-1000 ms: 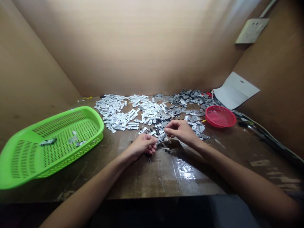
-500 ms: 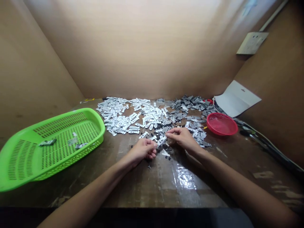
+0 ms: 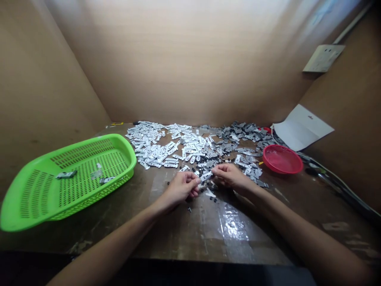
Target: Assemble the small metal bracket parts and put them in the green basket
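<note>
Pinching one small metal part [image 3: 206, 176] between them, the left hand [image 3: 185, 186] and right hand [image 3: 230, 175] grip opposite ends, thumbs pressed against fingers. The step in hand looks like fitting or aligning this part; the next move seems to call for a steady left pinch and fine right-finger control. Silver plates [image 3: 156, 155] lie beyond the fingers; a green basket [image 3: 127, 149] sits well to their left.

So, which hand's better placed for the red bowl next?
Likely the right hand: nearer the red bowl. The left hand is farther, toward the green basket. Both pinch one metal piece.
</note>
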A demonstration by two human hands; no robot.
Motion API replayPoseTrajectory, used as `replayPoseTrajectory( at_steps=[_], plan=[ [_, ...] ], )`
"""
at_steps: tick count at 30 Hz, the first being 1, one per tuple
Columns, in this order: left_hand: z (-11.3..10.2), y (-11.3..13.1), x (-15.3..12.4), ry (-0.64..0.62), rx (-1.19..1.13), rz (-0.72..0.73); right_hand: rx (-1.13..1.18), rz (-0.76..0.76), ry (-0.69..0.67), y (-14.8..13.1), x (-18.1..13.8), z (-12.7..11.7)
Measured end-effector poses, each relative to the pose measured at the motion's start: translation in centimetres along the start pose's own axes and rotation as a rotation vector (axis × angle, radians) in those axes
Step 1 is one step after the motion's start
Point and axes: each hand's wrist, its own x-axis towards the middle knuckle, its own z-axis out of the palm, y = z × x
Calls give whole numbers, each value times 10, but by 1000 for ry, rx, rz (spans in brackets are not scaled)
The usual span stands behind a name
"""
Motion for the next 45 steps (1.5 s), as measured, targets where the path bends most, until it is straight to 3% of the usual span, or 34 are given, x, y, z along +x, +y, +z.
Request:
replayPoseTrajectory(
  at_steps=[6, 8, 12, 19, 25, 30, 33, 35, 38, 39, 42, 43, 45],
  plan=[
    [2, -3, 3, 83, 30, 40, -84, -136, 141, 1, 0, 14],
    [3, -5, 4, 116, -4, 77, -107, -139, 133, 3, 0, 18],
    [3, -5, 3, 32, -65, 139, -111, -142, 97, 3, -2, 23],
    [5, -3, 0, -17, 45, 164, -72, -138, 18, 0, -5, 22],
    [2, 0, -5, 21, 387, 318, -230, -283, 147, 3, -7, 30],
    [-2, 11, -6, 109, 724, 488, -422, -356, 143, 2, -5, 30],
    [-17, 31, -18, 285, 922, 531, -570, -469, 207, -1, -3, 18],
    [-41, 47, -35, 539, 1059, 516, -675, -537, 315, -2, -1, 6],
    [-92, 67, -67, 965, 1240, 326, -828, -562, 481, 1, 4, -14],
    [-110, 71, -77, 1042, 1326, 225, -877, -556, 518, 4, 7, -20],
    [-148, 76, -94, 974, 1435, 12, -994, -554, 499, 12, 14, -31],
    [-151, 76, -95, 989, 1447, 31, -1032, -562, 454, 14, 17, -32],
    [-142, 75, -88, 1007, 1445, 207, -1117, -578, 354, 19, 22, -32]
  ],
)
